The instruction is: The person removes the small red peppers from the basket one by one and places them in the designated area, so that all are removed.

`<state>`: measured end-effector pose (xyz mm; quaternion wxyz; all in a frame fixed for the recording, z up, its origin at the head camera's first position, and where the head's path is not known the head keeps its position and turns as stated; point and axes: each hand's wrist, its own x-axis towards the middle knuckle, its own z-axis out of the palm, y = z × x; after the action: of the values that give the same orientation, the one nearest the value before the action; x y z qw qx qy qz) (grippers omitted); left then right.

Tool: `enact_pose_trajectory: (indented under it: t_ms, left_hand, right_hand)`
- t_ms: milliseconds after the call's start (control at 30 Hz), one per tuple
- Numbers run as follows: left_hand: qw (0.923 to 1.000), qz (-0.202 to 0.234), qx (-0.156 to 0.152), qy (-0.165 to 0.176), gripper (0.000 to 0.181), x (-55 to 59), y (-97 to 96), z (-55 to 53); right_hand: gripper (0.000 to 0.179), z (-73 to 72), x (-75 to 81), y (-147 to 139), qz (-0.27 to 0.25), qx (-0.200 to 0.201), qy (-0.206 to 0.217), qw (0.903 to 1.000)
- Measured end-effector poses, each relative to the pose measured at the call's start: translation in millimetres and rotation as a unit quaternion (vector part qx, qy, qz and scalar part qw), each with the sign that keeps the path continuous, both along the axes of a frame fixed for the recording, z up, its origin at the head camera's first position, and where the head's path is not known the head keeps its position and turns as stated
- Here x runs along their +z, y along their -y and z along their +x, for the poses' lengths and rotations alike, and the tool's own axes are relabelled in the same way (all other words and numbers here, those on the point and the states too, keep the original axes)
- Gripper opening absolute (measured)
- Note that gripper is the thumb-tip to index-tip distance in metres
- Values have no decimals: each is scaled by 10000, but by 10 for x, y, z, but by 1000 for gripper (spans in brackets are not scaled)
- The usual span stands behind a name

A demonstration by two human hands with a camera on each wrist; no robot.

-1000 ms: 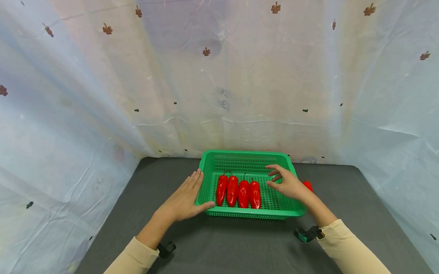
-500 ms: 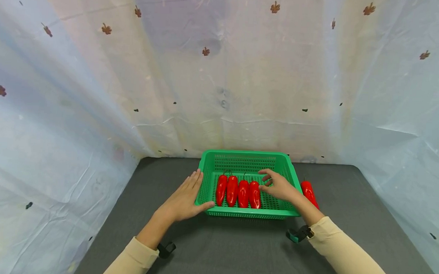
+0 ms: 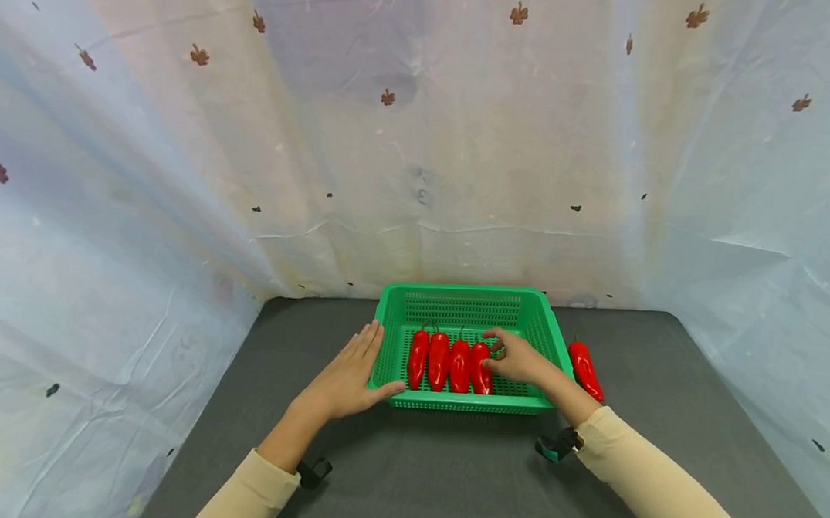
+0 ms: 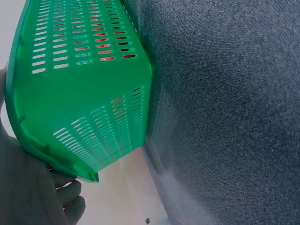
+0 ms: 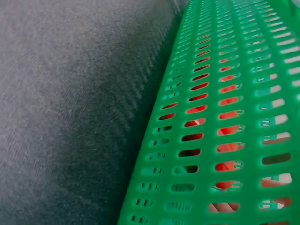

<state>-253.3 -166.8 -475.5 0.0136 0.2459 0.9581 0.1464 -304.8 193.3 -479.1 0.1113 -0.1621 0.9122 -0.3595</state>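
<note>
- Four glossy red peppers (image 3: 438, 362) lie side by side in a green slotted basket (image 3: 464, 402), stems toward its far wall; a fifth red pepper (image 3: 586, 371) lies slantwise on the grey desk (image 3: 447, 477), just beside the basket's right side.
- The right hand (image 3: 519, 361) reaches over the basket's right rim; thumb and fingers curve about the rightmost pepper (image 3: 481, 376) of the row; whether that grip has closed on it I cannot tell.
- The left hand (image 3: 350, 374) rests along the basket's left rim; its grip is slack, fingers straight, thumb spread over the near corner.
- Each pepper looks light and smooth-skinned, so probably a little slippery; firm or soft, real or imitation, the pictures do not settle; the thick upper body seems the best hold, the thin stem likely the weakest.
- The basket looks like light, slightly flexible plastic; the rim is the natural hold.
- The right wrist view is mostly basket wall, with only red patches and a scrap of finger through the slots; the left wrist view cuts off much of its hand.
</note>
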Motion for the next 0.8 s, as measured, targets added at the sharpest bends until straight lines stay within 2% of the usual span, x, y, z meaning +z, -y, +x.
enact_pose_trajectory:
  t_ms: [367,633,800]
  left_hand:
    - [10000,-23,23,27,115,8,-14,9]
    - [10000,-19,18,3,116,-12,-7,4]
    - [10000,21,6,-29,115,-18,-3,-4]
  right_hand:
    - [57,-20,-43,-6,155,110,54,9998]
    - [60,-12,-43,24,408,6,117,9991]
    - [62,-22,-30,24,446,124,137,9988]
